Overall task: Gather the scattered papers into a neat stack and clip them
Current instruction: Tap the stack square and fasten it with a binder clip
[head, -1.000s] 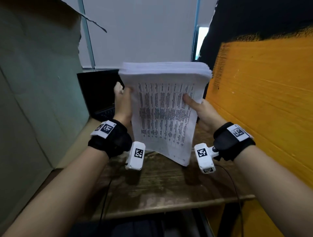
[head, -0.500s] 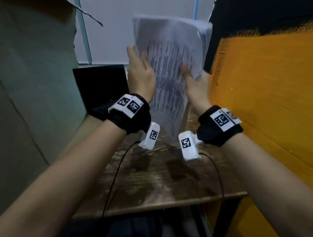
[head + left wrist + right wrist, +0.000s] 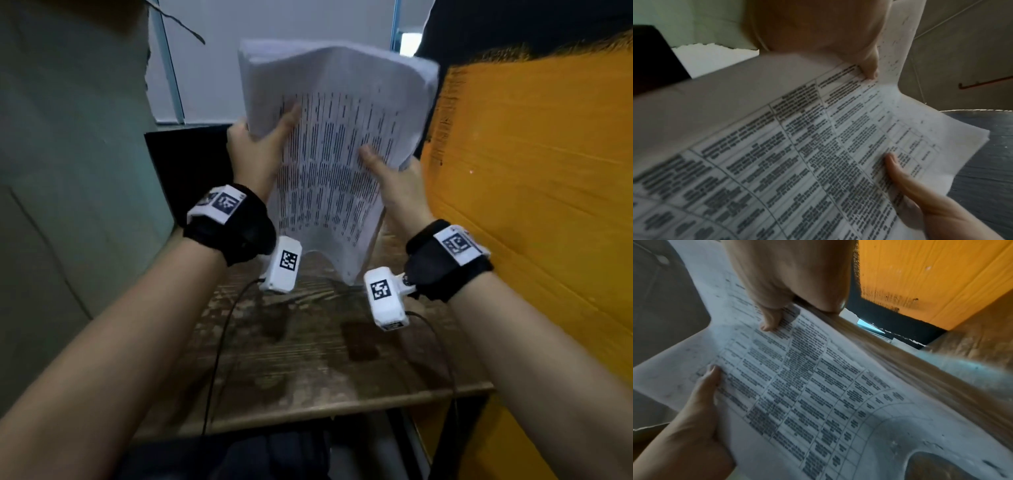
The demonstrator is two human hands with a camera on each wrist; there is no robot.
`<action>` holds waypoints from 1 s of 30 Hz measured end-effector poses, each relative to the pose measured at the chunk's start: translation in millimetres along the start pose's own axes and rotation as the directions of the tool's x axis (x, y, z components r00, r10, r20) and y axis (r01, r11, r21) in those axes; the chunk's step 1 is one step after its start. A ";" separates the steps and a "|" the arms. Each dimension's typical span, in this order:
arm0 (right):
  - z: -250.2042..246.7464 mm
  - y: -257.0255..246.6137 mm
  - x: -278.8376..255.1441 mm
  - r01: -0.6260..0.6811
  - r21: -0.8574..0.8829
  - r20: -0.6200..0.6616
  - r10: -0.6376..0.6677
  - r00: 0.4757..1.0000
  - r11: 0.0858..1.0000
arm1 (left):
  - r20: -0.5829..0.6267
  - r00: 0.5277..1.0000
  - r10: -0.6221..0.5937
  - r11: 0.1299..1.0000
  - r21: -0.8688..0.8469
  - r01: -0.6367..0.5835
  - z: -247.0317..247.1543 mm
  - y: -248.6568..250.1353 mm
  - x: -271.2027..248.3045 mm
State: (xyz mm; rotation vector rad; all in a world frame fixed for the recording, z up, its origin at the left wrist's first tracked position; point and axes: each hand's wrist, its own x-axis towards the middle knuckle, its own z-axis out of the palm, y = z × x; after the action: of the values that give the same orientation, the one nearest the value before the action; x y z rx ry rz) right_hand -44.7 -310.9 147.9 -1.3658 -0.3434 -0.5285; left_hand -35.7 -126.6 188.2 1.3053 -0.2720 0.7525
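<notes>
A thick stack of printed papers (image 3: 335, 154) stands nearly upright above the wooden table (image 3: 308, 359), printed face toward me and bowed in the middle. My left hand (image 3: 262, 145) grips its left edge, thumb on the front page. My right hand (image 3: 385, 169) grips the right edge the same way. The left wrist view shows the paper stack (image 3: 797, 146) with my left thumb (image 3: 869, 68) pressed on the page and the right hand (image 3: 900, 175) across from it. In the right wrist view the paper stack (image 3: 818, 386) fills the frame under my right thumb (image 3: 770, 321). No clip is in view.
A black laptop (image 3: 185, 164) sits behind the stack at the left. An orange board (image 3: 531, 171) walls the right side and a grey-green cardboard panel (image 3: 68, 137) the left. Two thin cables (image 3: 219, 342) run over the table toward its front edge (image 3: 308, 411).
The stack rose off the table and swung edge-on half a second ago. It has now turned back face toward me and come lower, with both hands still gripping its sides.
</notes>
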 end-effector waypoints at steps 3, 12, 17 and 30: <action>-18.3 8.5 -7.2 -0.035 -0.113 0.117 0.049 0.992 0.993 | 0.163 0.981 -0.105 0.992 -0.052 0.115 -14.8 -12.2 -5.7; -16.0 25.8 -11.9 -0.292 -0.145 0.093 0.307 0.947 0.945 | 0.243 0.901 -0.360 0.931 0.155 0.331 -38.7 -51.7 -15.2; -16.9 41.3 12.9 -0.596 -0.405 0.001 0.652 0.758 0.693 | 0.175 0.733 -0.657 0.712 0.464 0.527 -56.9 -92.7 0.5; -15.8 30.2 2.6 -0.413 -0.269 0.123 0.456 0.882 0.870 | 0.080 0.954 -0.287 0.883 0.408 0.232 -34.6 -61.4 -28.1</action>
State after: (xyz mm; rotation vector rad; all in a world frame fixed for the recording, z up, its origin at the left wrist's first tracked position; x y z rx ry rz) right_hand -27.3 -323.3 121.4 -1.6697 -0.1097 -0.0634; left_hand -25.2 -108.3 115.4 1.7426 -0.0489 0.4995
